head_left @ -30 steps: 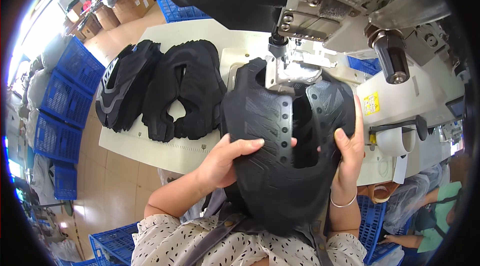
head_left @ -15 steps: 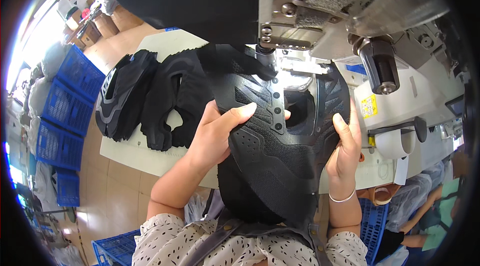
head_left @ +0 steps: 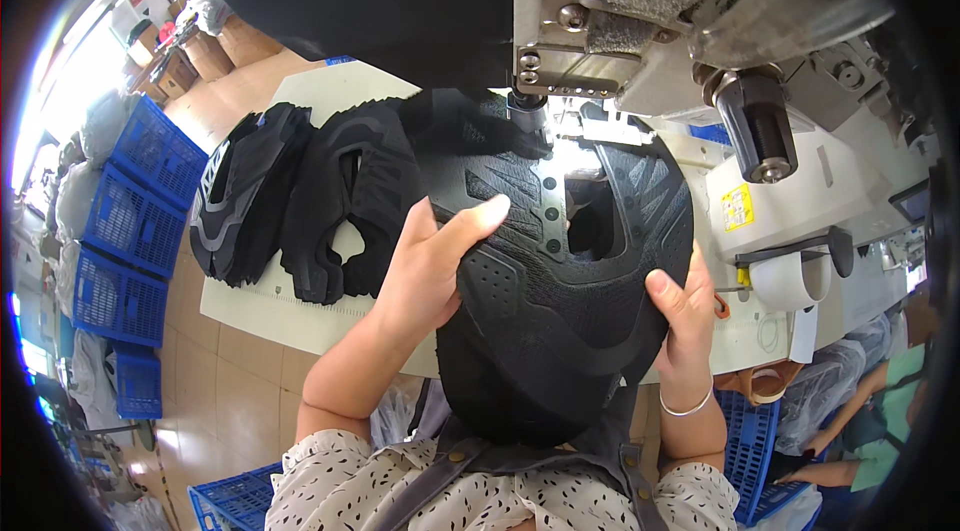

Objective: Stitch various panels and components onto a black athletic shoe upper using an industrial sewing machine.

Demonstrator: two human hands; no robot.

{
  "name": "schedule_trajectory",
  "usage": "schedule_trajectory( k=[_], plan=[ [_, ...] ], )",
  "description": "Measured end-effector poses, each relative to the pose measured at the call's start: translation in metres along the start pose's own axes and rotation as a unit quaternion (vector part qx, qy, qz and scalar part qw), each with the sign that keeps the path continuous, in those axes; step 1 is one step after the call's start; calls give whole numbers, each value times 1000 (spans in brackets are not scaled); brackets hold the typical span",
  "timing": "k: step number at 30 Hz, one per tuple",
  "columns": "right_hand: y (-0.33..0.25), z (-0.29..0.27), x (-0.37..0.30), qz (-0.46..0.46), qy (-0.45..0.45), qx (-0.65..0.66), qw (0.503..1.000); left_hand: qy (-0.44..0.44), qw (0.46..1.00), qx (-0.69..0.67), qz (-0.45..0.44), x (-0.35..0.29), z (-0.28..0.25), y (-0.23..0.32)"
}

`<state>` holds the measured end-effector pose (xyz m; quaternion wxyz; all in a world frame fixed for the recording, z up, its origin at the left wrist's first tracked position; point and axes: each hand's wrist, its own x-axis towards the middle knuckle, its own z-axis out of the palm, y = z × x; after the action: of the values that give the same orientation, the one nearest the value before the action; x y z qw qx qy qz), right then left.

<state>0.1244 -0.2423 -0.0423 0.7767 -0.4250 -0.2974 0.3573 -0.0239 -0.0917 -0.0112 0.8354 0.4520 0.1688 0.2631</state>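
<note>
A black shoe upper [head_left: 560,321] with a textured overlay and eyelet holes along its throat spreads between my hands. My left hand [head_left: 425,266] grips its left side, thumb on top and fingers hidden underneath. The right edge is pinched by my right hand [head_left: 685,321], again with the thumb above. At its far end, the upper lies beneath the metal head of a sewing-type machine [head_left: 580,71], near a bright light. A joined dark flap of material reaches up by the machine's post [head_left: 528,111]; the exact contact point is hidden.
Stacks of black shoe uppers [head_left: 355,181] lie left on the pale table [head_left: 250,303]. Blue crates [head_left: 120,221] are piled at far left. A dark machine knob [head_left: 760,126] hangs at right, above a white roll [head_left: 790,283]. Another person's arm [head_left: 850,411] shows at far right.
My right hand has slid down along the upper's right edge, and that side now lies flatter and turned slightly. My left hand has barely moved and keeps its hold.
</note>
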Motion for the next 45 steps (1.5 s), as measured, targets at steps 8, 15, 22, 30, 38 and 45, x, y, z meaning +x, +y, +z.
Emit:
schedule_trajectory(
  k=[8, 15, 22, 30, 38, 45],
  plan=[
    [2, -7, -12, -47, 23, -84, 995, 59, 960, 266, 61, -26, -8, -29],
    [4, -2, 5, -86, 38, -104, 990, 47, 965, 217, 141, -4, -8, -27],
    [3, 2, 28, -90, 47, -98, 990, 31, 985, 144, 86, 16, -4, -11],
    [-1, 2, 56, -87, 26, -96, 991, 38, 986, 106, 122, 42, -4, 1],
    [-1, 11, 37, -49, 0, -113, 992, -23, 997, 51, 50, 49, -13, 14],
    [3, 16, 30, 6, 1, -94, 996, 49, 993, 83, 70, 17, -1, -2]
  ],
)
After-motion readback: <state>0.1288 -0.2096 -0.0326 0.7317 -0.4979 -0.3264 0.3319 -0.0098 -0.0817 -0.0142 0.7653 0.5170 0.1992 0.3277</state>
